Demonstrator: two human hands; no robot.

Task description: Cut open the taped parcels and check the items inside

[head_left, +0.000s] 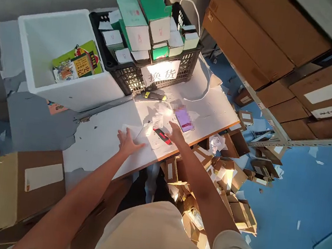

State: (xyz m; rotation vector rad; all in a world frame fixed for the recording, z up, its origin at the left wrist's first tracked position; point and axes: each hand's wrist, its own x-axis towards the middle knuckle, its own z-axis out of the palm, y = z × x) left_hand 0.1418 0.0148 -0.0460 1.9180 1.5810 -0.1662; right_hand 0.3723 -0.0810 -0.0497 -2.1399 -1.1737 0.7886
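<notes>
My left hand point(128, 142) lies with its fingers spread on the white tabletop point(99, 140), its fingertips over a sheet of white paper point(133, 130). My right hand point(177, 135) is beside a red and black utility knife point(162, 136). Its fingers are apart, with the thumb close to the knife's near end; whether it touches is unclear. Just beyond that hand is a phone point(184, 119) with a purple screen, partly blurred. Crumpled clear plastic point(158, 120) sits in a bright patch of light between the hands. Farther back, a black and yellow tool point(154, 96) rests near the crate.
A black crate point(187, 64) full of green and white boxes stands at the back, beside a white foam bin point(80, 92) containing colourful packets. A cardboard box point(38, 189) is at left. Opened cartons point(229, 175) crowd the floor at right, below a shelf point(304, 144) of boxes.
</notes>
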